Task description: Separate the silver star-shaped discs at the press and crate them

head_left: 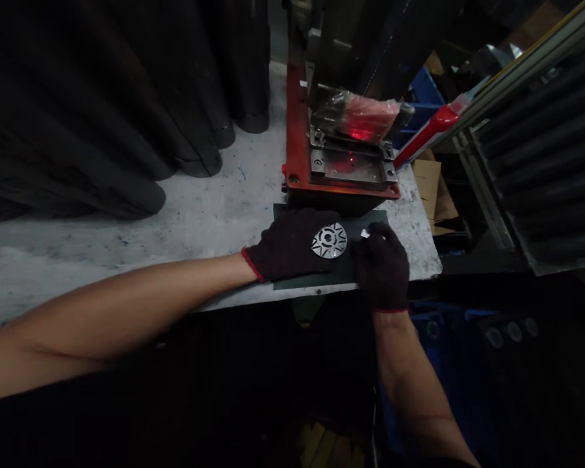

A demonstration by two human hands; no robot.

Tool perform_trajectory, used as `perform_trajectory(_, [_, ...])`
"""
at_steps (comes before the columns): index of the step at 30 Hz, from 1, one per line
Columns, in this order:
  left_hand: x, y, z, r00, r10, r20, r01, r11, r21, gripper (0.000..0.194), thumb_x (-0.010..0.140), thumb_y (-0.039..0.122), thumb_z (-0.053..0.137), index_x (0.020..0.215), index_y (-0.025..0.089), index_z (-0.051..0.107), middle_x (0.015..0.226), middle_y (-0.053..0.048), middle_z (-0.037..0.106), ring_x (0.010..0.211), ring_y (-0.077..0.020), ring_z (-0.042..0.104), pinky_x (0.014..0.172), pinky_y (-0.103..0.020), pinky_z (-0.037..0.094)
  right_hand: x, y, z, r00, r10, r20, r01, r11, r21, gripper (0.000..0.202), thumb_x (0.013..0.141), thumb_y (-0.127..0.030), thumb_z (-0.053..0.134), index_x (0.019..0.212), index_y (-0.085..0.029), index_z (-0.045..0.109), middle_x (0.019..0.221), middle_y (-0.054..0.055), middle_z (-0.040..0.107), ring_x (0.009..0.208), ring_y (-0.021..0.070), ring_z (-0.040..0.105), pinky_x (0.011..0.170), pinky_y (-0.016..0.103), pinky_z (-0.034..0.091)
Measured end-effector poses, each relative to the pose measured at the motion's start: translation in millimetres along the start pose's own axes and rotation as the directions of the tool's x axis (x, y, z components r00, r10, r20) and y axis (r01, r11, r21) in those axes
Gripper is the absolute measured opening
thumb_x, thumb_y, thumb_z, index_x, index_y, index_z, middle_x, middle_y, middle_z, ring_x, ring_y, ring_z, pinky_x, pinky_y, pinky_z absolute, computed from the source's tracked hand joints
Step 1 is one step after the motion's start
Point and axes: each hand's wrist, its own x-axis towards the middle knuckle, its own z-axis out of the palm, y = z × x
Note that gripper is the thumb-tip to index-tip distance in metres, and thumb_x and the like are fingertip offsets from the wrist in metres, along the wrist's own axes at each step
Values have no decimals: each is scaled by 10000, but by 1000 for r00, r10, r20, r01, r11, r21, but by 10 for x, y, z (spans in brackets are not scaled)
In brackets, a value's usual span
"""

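My left hand (295, 246), in a dark knitted glove with a red cuff, is closed round a round metal disc (329, 240) with a ring of V-shaped slots and a centre hole. The disc's slotted face is turned up toward me. A little to the right, my right hand (383, 270), gloved the same way, pinches a small shiny silver piece (365, 233) at its fingertips; its exact kind is too small to tell. The two hands are apart, both over a dark green mat (302, 283) on the worktable.
Behind my hands stands an orange-red machine base (297, 130) with a metal fixture plate (351, 166) lit by a red spot. A plastic-wrapped pink block (370, 117) sits behind the plate. A red bottle (429, 133) leans at the right. Several dark cylinders (195, 149) stand at the left.
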Motion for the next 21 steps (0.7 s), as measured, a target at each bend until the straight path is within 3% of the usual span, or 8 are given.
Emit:
perform_trajectory(2, [11, 13, -1, 1000, -13, 11, 13, 1000, 7, 805, 818, 440, 908, 1552, 256, 634, 1487, -97, 715, 1315, -356, 681, 1134, -480, 519, 4, -67, 13, 999, 27, -19, -26, 999, 22, 278, 1041, -356, 567, 922, -215, 775, 1103, 113, 799, 983, 239, 728, 883, 374, 587])
perform_trajectory(5, [30, 55, -8, 999, -29, 31, 28, 999, 23, 727, 849, 466, 868, 1519, 271, 663, 1439, -92, 741, 1295, -351, 695, 1117, -477, 524, 74, -144, 66, 998, 54, 33, -57, 995, 76, 358, 1087, -369, 510, 983, -229, 822, 1018, 76, 832, 951, 240, 768, 844, 355, 593])
perform_trajectory(10, [54, 133, -44, 998, -48, 39, 48, 999, 4, 607, 879, 525, 812, 1429, 283, 727, 1389, -83, 766, 1265, -345, 714, 1062, -459, 546, 134, -164, 48, 981, -110, 157, 127, 987, -103, 359, 1112, -351, 511, 1033, -217, 834, 1044, 82, 843, 988, 256, 778, 919, 372, 587])
perform_trajectory(12, [56, 134, -48, 997, -56, 50, 56, 998, -5, 575, 900, 546, 784, 1408, 281, 740, 1358, -88, 778, 1232, -350, 727, 1034, -467, 555, 161, -207, -40, 939, -227, 260, 283, 936, -207, 331, 1110, -300, 519, 1083, -193, 831, 1077, 104, 837, 1020, 265, 768, 956, 381, 579])
perform_trajectory(14, [50, 97, -31, 998, -36, 50, 37, 999, -10, 536, 908, 542, 774, 1381, 291, 750, 1317, -81, 792, 1197, -349, 739, 1014, -474, 560, 231, -291, -156, 857, -341, 386, 446, 866, -226, 307, 1100, -244, 531, 1150, -174, 826, 1122, 121, 826, 1044, 270, 758, 966, 382, 573])
perform_trajectory(17, [30, -17, 28, 999, 37, 13, -37, 999, -20, 605, 877, 501, 814, 1441, 304, 714, 1383, -70, 772, 1256, -334, 719, 1077, -471, 547, 440, -450, -330, 759, -410, 506, 541, 830, -138, 313, 1097, -248, 579, 1318, -198, 793, 1169, 106, 811, 1026, 244, 754, 903, 340, 575])
perform_trajectory(19, [17, -86, 62, 998, 54, -18, -54, 998, -22, 720, 846, 485, 848, 1517, 301, 667, 1460, -74, 735, 1313, -325, 694, 1111, -460, 540, 610, -530, -420, 748, -411, 520, 530, 842, -98, 328, 1092, -283, 618, 1374, -247, 781, 1151, 73, 815, 992, 225, 757, 859, 318, 573])
perform_trajectory(21, [7, -112, 72, 999, 31, -20, -31, 999, -15, 822, 805, 481, 885, 1566, 303, 632, 1486, -72, 721, 1318, -325, 690, 1101, -454, 549, 734, -552, -479, 772, -400, 494, 499, 863, -82, 304, 1079, -295, 633, 1325, -276, 810, 1129, 45, 829, 997, 229, 766, 874, 328, 577])
